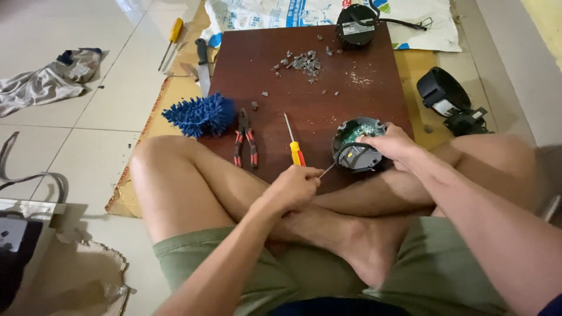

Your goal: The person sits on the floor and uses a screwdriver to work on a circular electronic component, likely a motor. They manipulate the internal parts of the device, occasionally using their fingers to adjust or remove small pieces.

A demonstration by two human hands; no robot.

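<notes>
Cross-legged at the worktop (263, 64), my right hand (393, 144) clamps the opened round housing (357, 144) at its near edge while my left hand (293, 188) grips a thin probe (328, 170) at its rim, grey debris (301, 61) already chipped out, circuit board inside still seated.

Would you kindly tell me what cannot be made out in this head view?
- Thin tool in the left hand: its handle is hidden in the fist.
- Round black housing: the right hand covers its near right side; the green board inside is too small to read.
- Black bag: cut off by the left edge.
</notes>
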